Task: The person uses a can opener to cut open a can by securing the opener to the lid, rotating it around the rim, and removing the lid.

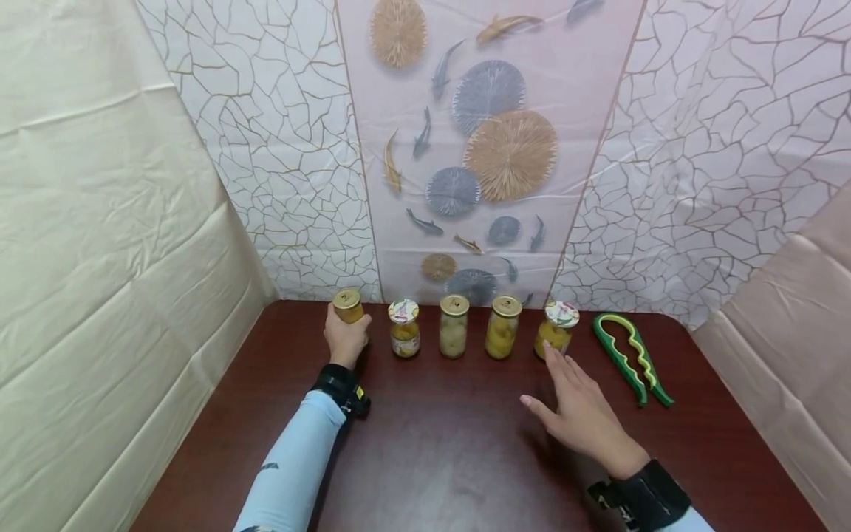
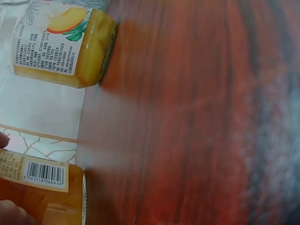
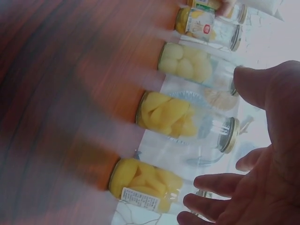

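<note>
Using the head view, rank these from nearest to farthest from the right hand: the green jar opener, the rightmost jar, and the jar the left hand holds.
1. The rightmost jar, patterned lid, just beyond the right hand.
2. The green jar opener, to that hand's right on the table.
3. The gold-lidded jar gripped by the left hand, at the row's far left end.

Five glass fruit jars (image 1: 453, 325) stand in a row along the far edge of the dark red wooden bench (image 1: 439, 451), close to the patterned back wall (image 1: 479, 148), with narrow gaps between them. A green wavy plastic jar opener (image 1: 631, 356) lies right of the row. The bench's lower centre is open.
</note>
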Tool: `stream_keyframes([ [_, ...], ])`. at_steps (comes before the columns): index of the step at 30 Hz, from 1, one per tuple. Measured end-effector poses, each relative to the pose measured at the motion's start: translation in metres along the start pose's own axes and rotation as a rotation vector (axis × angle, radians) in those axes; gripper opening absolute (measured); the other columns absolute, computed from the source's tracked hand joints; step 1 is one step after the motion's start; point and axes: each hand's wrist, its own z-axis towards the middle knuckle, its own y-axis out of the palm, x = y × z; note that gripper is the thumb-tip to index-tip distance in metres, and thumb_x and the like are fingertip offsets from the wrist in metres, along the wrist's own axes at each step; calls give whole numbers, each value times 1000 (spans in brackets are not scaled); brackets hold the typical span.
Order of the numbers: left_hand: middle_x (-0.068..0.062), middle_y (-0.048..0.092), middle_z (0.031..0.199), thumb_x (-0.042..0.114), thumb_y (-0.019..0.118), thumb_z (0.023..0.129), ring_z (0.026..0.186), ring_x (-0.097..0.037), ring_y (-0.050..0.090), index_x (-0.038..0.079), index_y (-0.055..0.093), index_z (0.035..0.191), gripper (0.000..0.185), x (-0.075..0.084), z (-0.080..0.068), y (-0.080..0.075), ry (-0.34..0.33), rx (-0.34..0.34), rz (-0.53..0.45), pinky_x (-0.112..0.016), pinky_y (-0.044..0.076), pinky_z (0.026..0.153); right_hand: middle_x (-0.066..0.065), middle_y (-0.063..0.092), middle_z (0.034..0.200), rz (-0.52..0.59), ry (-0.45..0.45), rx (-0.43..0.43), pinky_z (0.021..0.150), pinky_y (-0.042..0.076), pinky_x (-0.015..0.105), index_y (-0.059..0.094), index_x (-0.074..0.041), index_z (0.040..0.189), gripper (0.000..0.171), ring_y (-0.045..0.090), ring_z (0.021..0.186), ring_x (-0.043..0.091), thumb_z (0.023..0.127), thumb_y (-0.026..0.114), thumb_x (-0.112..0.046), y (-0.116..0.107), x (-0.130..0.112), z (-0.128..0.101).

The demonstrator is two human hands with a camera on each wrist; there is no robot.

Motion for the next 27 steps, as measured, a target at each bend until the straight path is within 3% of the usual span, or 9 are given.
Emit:
stream_keyframes([
  [7, -15, 64, 139, 14, 82, 89, 130, -34, 61, 12, 50, 146, 66, 2, 0, 0, 36, 16, -15, -56, 49, 114, 37, 37, 166, -20, 87, 9, 114, 35, 80, 40, -2, 163, 80, 37, 151, 58, 104, 66, -49, -3, 24, 13],
  [11, -17, 63, 141, 16, 83, 90, 131, -35, 60, 10, 50, 146, 66, 1, -2, -1, 29, 13, -20, -56, 49, 115, 41, 47, 156, -60, 133, 87, 109, 40, 78, 52, 5, 153, 69, 47, 141, 60, 105, 67, -42, -5, 51, 19],
  [16, -18, 62, 140, 18, 84, 91, 131, -36, 60, 9, 50, 144, 64, -3, -7, -5, 26, 9, -37, -57, 49, 115, 43, 58, 138, -111, 277, 162, 96, 47, 74, 60, 11, 140, 67, 57, 122, 61, 104, 65, -44, -11, 90, 27],
  [20, -17, 62, 140, 18, 85, 91, 131, -36, 60, 10, 50, 144, 64, -2, -13, -9, 39, -9, -49, -58, 49, 115, 45, 56, 133, -110, 402, 97, 90, 48, 71, 54, 14, 144, 73, 56, 114, 61, 104, 63, -46, -17, 124, 36],
  [27, -18, 63, 139, 15, 84, 92, 128, -36, 63, 10, 49, 150, 68, 11, -34, -14, 107, -70, -58, -55, 51, 111, 48, 46, 128, -38, 558, -87, 92, 46, 72, 38, 18, 148, 83, 50, 112, 63, 101, 64, -45, -15, 169, 47],
])
